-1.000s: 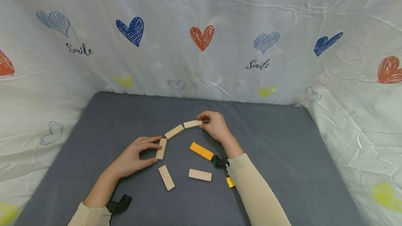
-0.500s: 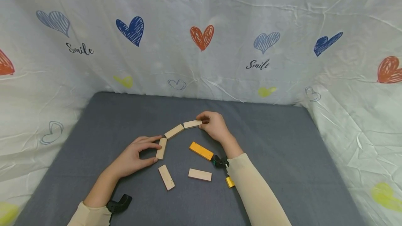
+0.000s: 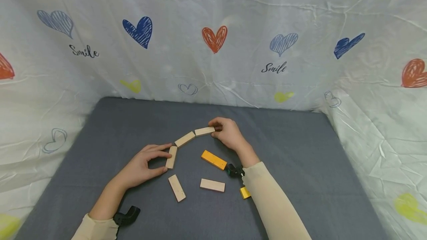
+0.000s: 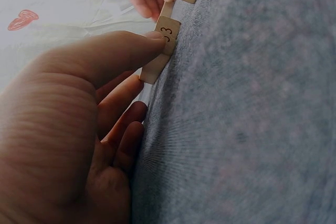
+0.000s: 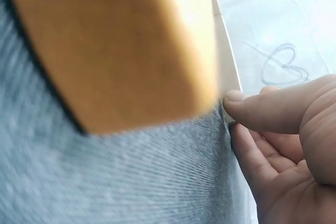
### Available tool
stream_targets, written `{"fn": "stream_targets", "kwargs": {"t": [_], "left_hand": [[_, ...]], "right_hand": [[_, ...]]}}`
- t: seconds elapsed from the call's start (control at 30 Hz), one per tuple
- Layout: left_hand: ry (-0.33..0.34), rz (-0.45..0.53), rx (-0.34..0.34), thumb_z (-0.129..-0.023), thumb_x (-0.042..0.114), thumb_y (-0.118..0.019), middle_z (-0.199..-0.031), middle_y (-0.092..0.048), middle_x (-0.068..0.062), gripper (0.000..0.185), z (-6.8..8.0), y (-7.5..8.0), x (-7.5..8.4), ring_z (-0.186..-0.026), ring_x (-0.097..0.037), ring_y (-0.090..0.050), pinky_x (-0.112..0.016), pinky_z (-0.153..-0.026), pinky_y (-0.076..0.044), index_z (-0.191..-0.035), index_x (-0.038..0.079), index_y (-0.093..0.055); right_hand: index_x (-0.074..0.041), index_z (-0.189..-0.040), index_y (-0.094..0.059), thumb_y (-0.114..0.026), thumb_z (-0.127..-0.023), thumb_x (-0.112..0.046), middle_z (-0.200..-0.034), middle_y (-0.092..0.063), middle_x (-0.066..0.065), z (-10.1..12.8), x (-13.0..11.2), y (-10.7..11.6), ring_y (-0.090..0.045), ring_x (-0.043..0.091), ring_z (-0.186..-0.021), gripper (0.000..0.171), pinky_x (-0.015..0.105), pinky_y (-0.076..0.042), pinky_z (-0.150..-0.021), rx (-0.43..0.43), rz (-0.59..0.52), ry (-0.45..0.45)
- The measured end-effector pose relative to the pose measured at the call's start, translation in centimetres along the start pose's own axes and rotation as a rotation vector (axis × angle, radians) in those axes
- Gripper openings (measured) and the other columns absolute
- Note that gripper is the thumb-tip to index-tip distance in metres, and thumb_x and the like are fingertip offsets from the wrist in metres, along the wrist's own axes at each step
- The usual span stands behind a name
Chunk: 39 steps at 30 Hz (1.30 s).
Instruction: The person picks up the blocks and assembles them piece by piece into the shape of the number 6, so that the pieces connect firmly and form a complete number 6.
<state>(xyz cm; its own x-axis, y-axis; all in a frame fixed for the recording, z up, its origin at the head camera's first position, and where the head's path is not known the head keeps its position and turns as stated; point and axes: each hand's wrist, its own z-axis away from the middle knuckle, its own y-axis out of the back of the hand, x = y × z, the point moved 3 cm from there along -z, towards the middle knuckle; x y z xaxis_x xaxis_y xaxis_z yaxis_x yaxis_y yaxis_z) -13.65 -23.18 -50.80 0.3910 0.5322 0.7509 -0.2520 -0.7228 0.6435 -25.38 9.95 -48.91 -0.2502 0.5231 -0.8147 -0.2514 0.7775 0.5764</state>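
Three light wooden blocks lie end to end in an arc on the grey mat [image 3: 300, 151]. My left hand [image 3: 165, 162] pinches the lowest arc block [image 3: 172, 157] between index finger and thumb. In the left wrist view that block [image 4: 164, 38] bears a "3", and a fingertip [image 4: 155, 36] rests on it. The middle arc block [image 3: 185, 139] is untouched. My right hand [image 3: 213, 129] pinches the right end of the top arc block [image 3: 203, 132]. In the right wrist view its fingers [image 5: 273, 108] meet the pale block's edge [image 5: 227, 66] behind a blurred orange block [image 5: 121, 45].
Inside the arc lie an orange block [image 3: 214, 160], two loose light blocks [image 3: 212, 185] [image 3: 176, 188], and a small orange block [image 3: 245, 192] half hidden by my right forearm. White cloth with hearts [image 3: 213, 40] walls the mat at back and sides.
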Motion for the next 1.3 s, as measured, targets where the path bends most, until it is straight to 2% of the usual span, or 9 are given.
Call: {"fn": "stream_targets", "kwargs": {"t": [0.37,0.53,0.73,0.97,1.3], "left_hand": [[-0.013,-0.006,0.002,-0.094,0.023,-0.09,-0.164,-0.054,0.004,0.043,0.0,0.0,-0.1,-0.145,-0.023,-0.049,-0.053,-0.113,-0.044,-0.135,0.027,-0.077],[-0.015,-0.008,0.002,-0.094,0.023,-0.09,-0.164,-0.054,0.003,0.043,-0.1,-0.1,0.0,-0.145,-0.024,-0.049,-0.056,-0.113,-0.044,-0.135,0.027,-0.077],[0.0,-0.006,-0.003,-0.095,0.025,-0.09,-0.164,-0.054,0.003,0.043,-0.1,0.0,0.0,-0.145,-0.025,-0.049,-0.061,-0.113,-0.043,-0.135,0.026,-0.077],[-0.01,-0.01,-0.008,-0.095,0.025,-0.09,-0.164,-0.054,0.002,0.043,-0.1,0.0,-0.1,-0.144,-0.024,-0.049,-0.06,-0.113,-0.044,-0.136,0.027,-0.077],[-0.003,-0.018,-0.002,-0.094,0.025,-0.09,-0.164,-0.054,0.003,0.044,0.0,-0.1,-0.2,-0.145,-0.025,-0.049,-0.058,-0.114,-0.043,-0.136,0.027,-0.077]], "right_hand": [[-0.007,-0.141,-0.071,-0.08,-0.099,0.001,-0.137,-0.073,0.01,0.4,-0.3,0.9,-0.072,0.028,-0.122,0.044,0.039,-0.059,-0.104,-0.028,0.001,-0.005],[-0.007,-0.144,-0.07,-0.08,-0.099,-0.001,-0.14,-0.072,0.009,1.2,-1.0,1.8,-0.071,0.029,-0.124,0.047,0.042,-0.058,-0.105,-0.012,0.015,0.02],[-0.011,-0.147,-0.068,-0.08,-0.101,-0.005,-0.144,-0.07,0.007,2.7,-1.6,2.1,-0.069,0.027,-0.127,0.049,0.044,-0.057,-0.106,-0.034,0.016,0.007],[-0.01,-0.146,-0.069,-0.082,-0.099,-0.007,-0.143,-0.07,0.006,4.0,-1.7,2.2,-0.069,0.028,-0.126,0.048,0.044,-0.057,-0.106,-0.034,0.018,0.018],[-0.009,-0.143,-0.071,-0.085,-0.098,-0.012,-0.143,-0.07,0.011,5.9,-2.1,2.2,-0.069,0.033,-0.127,0.047,0.048,-0.057,-0.107,-0.084,-0.009,0.053]]}}
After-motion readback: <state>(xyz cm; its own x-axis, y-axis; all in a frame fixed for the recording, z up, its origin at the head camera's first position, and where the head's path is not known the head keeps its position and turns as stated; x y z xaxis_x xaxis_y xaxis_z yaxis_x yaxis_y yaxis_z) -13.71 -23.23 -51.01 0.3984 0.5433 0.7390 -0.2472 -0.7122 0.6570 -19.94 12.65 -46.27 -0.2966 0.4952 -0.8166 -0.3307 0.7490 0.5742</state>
